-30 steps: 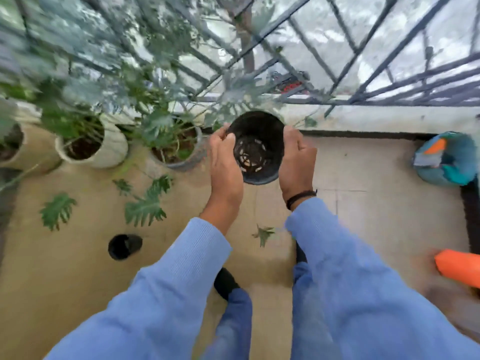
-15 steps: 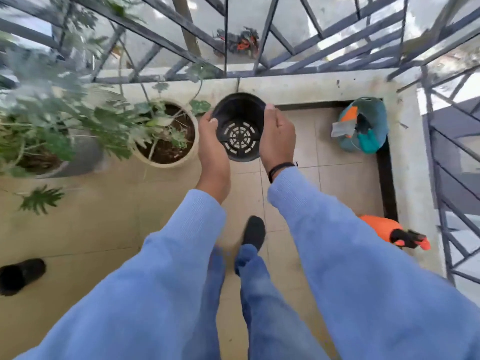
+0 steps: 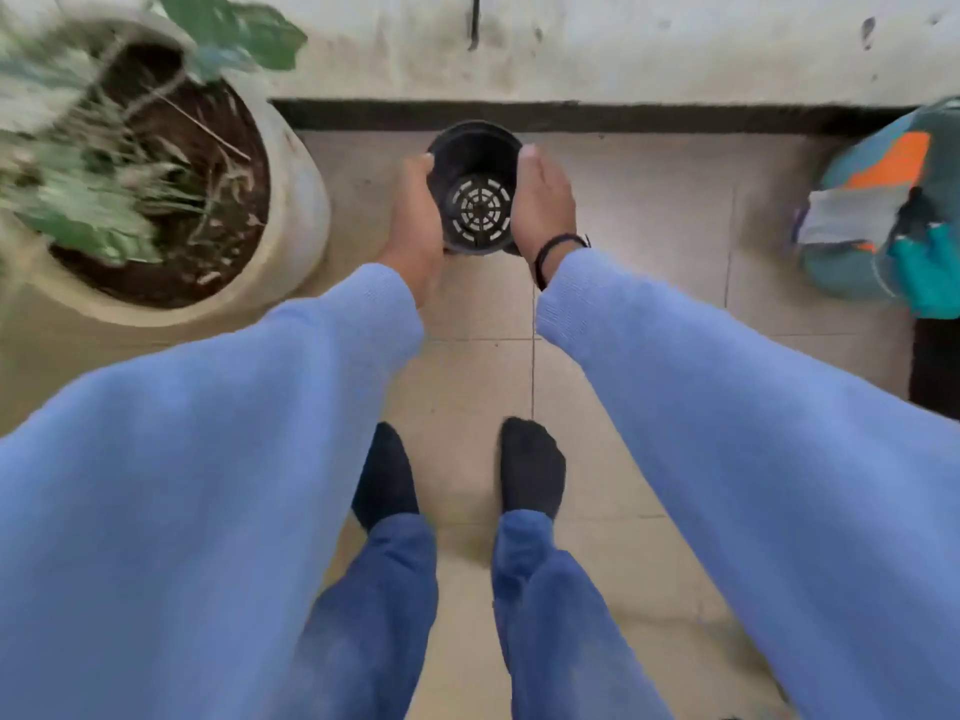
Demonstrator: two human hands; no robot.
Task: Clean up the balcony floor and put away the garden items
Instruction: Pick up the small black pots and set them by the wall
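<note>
Past my fingers [image 3: 428, 161] runs the pale balcony wall [image 3: 623, 44], with a dark strip at its foot, and under them lies the tiled floor [image 3: 623, 226]. To the left of my fingers stands the big white planter [image 3: 296, 210], full of soil and blurred leaves, close beside my left hand [image 3: 415, 220]. Well off to the right of my fingers sits a teal and orange bag [image 3: 883, 210] against the wall.

Between my palms is the small black plastic pot [image 3: 475, 189], empty, its slotted bottom showing, mouth turned toward me and tilted a little. I hold it from both sides, left hand and right hand [image 3: 543, 200] each cupped round its wall, fingers narrow about it. Whether it touches the floor I cannot tell.

What could go wrong, I judge: the pot is light and smooth-sided, so a loosened palm could let it tip or roll toward the wall; my left sleeve could brush the planter's leaves and scatter more litter.

Both arms reach straight forward and down, wrists level, as I bend over my feet.
</note>
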